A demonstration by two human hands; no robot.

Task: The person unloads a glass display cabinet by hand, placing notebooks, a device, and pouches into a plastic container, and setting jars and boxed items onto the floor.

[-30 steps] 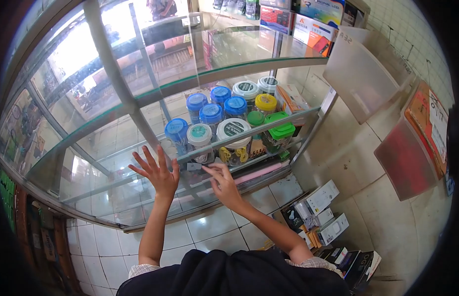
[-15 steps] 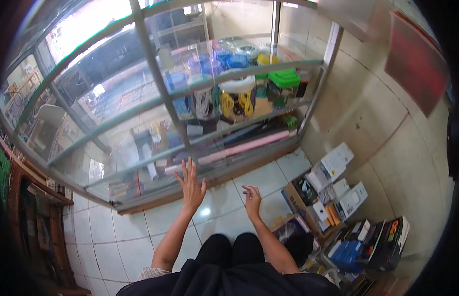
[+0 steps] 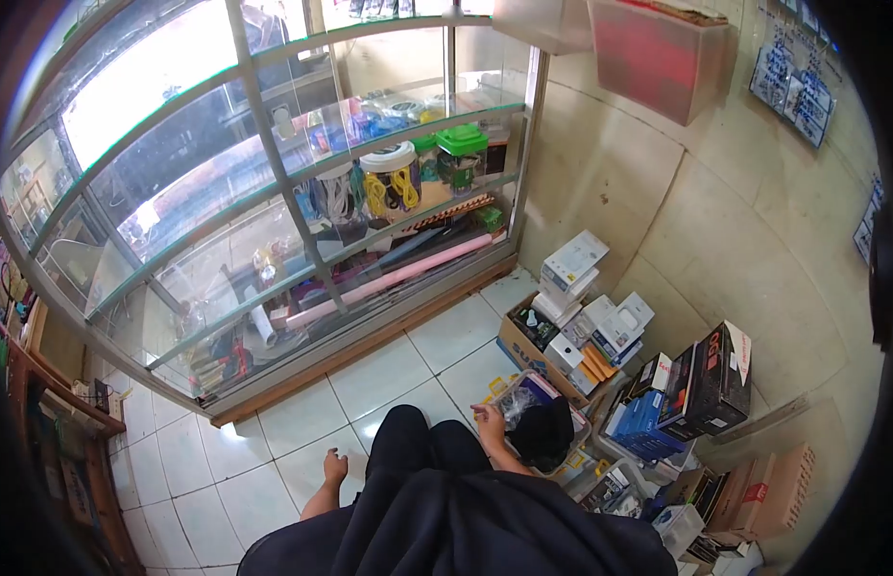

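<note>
My left hand (image 3: pixel 336 468) hangs low over the white floor tiles, left of my knees. Its fingers are loosely bent and apart, and I see nothing in it. On the other side, my right hand (image 3: pixel 488 429) is beside my right knee, its fingers half bent and apart, also with nothing in it. Nearest to it is a plastic tub (image 3: pixel 583 422) with black cloth (image 3: pixel 543 434) and a clear plastic bag inside. Whether the hand touches the tub's edge I cannot tell.
A glass display case (image 3: pixel 322 278) holds jars of cables and a pink roll (image 3: pixel 398 278). Along the right wall stand a cardboard box (image 3: pixel 523 350) of white boxes, a black box (image 3: pixel 706 384), a blue box (image 3: pixel 648 422) and brown cartons (image 3: pixel 773 490). A red-filled bin (image 3: pixel 658 62) hangs above.
My left hand has dropped from in front of the glass case to beside my left leg. My right hand has come down and back towards my knee. The view has turned right.
</note>
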